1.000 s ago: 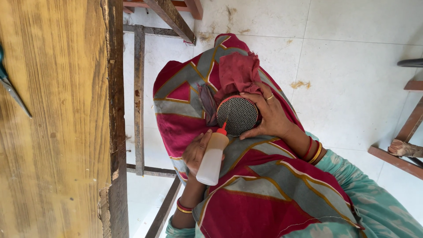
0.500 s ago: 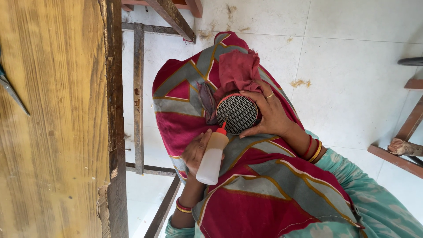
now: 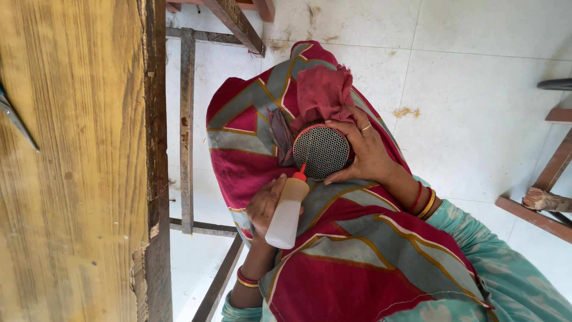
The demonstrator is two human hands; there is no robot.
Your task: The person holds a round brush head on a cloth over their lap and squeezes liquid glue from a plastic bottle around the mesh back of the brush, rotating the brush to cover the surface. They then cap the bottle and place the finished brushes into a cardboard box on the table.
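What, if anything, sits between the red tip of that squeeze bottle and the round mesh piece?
Nothing visible does. The left hand holds the squeeze bottle with its red tip right at the lower rim of the round mesh piece. The right hand cups the piece from the far side, away from the tip.

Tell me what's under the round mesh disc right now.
A red cloth bunches behind the round mesh disc, over a red-and-grey draped fabric. The right hand cups its edge; the left hand aims a squeeze bottle at it. The disc's back is hidden.
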